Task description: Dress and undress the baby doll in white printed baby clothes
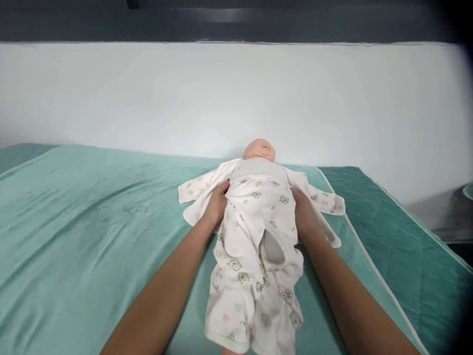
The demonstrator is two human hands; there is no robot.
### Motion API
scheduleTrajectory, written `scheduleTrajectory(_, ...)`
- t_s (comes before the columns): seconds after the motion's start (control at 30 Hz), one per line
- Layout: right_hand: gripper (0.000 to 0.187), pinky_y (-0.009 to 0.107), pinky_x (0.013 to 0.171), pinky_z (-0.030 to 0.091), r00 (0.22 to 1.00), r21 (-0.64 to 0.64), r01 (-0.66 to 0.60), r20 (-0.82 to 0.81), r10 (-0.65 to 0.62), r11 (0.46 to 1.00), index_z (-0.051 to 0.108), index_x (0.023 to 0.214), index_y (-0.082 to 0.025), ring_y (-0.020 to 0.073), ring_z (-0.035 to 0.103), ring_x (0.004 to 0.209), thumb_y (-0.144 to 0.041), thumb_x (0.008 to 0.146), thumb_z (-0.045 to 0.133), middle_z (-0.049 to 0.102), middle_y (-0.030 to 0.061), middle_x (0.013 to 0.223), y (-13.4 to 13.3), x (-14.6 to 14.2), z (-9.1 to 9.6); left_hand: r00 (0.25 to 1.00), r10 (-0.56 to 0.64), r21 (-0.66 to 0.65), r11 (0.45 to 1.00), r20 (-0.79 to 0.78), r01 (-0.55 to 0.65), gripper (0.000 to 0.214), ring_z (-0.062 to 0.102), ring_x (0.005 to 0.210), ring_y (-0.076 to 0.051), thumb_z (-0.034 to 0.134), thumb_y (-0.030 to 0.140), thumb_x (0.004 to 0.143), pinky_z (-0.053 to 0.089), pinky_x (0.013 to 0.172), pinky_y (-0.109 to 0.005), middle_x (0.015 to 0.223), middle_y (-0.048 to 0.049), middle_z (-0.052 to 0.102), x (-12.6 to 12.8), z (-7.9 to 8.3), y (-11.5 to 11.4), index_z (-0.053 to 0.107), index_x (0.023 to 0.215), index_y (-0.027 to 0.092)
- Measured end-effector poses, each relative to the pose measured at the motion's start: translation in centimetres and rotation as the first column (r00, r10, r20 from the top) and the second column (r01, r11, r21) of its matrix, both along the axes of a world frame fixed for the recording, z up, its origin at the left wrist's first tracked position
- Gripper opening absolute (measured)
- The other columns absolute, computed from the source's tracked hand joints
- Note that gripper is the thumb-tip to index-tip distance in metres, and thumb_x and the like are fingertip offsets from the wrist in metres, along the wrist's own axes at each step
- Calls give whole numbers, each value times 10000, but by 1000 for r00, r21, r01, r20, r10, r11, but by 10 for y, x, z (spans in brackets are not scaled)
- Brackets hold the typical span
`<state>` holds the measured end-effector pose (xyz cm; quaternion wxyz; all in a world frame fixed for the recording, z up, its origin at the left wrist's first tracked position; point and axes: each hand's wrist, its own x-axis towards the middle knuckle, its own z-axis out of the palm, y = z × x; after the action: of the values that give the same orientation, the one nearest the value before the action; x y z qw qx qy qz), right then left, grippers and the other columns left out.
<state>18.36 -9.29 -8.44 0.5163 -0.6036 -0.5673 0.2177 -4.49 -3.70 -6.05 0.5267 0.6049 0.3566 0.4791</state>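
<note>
A baby doll (259, 149) lies on its back, its head away from me and near the wall. It wears white baby pants (251, 212) with a green animal print and an opening at the crotch, which shows grey cloth. A white printed baby jacket (201, 187) lies spread out to both sides of the doll. My left hand (219, 201) is closed on the left side of the pants near the waist. On the other side my right hand (303, 209) grips the pants at the same height. Most fingers of both hands are hidden at the doll's sides.
Beneath the doll a light green blanket (92, 222) covers the bed, with a darker green quilted cover (399, 236) at the right. A white wall (148, 98) rises behind. A dark object (458, 212) stands past the bed's right edge, partly blurred.
</note>
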Motion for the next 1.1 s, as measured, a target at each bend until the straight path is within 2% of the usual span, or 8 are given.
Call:
scheduleTrajectory(0.07,280,380,828,481,999,0,30,45,-30,1000,697,936,-193,251,609,864,-421,829,575,718,59,946,0,2,0,993,63,29,998,-100,-60,290,642,941,-248,660,342,774,486,869,-359,1035,-67,732,-3,-2,3,729,994,166)
scheduleTrajectory(0.17,291,366,817,478,991,-39,104,-84,-107,994,674,1021,-188,245,635,899,-380,817,596,724,68,1002,3,5,-2,957,208,63,978,-204,-199,222,617,851,-210,575,318,836,469,791,-332,933,-50,720,-6,-6,6,708,935,170)
scheduleTrajectory(0.27,275,357,825,480,965,-15,161,-207,-160,987,668,1019,-193,228,640,913,-388,834,607,720,69,998,6,5,-2,931,306,109,951,-200,-289,173,609,841,-182,552,303,871,460,785,-309,890,-30,696,-9,-6,6,675,899,183)
scheduleTrajectory(0.37,222,344,832,473,966,83,218,-164,-202,972,685,945,-204,202,621,873,-397,854,622,701,48,923,3,1,5,920,364,224,918,-148,-327,151,618,913,-168,582,313,887,465,858,-300,948,-26,683,-9,-2,3,674,921,199)
scheduleTrajectory(0.53,175,299,804,460,992,146,51,-123,-33,988,659,941,-232,164,588,844,-393,873,644,662,23,966,-6,-10,20,949,251,391,906,-188,-162,165,594,1026,-164,574,285,915,455,938,-297,1056,-37,644,-9,10,0,711,985,228)
scheduleTrajectory(0.87,187,286,721,421,965,30,-259,-33,260,965,567,952,-242,154,489,799,-405,887,634,544,16,968,1,1,26,936,-22,315,939,-352,141,205,553,1064,-188,591,359,910,440,927,-317,1113,-55,585,-20,21,5,672,1052,234)
scheduleTrajectory(1.0,156,367,908,424,949,165,-251,237,209,954,563,873,-240,219,506,1052,-364,883,656,521,54,1103,3,4,29,908,10,331,933,-419,143,159,519,1038,-188,648,345,864,435,880,-311,1131,-49,532,-19,24,5,608,954,221)
scheduleTrajectory(1.1,113,423,1034,389,935,246,-269,297,192,931,578,960,-263,239,486,1182,-331,899,645,516,68,1157,4,3,28,899,20,367,917,-438,159,133,503,1071,-187,644,318,867,413,938,-321,1151,-43,516,-18,27,5,567,903,217)
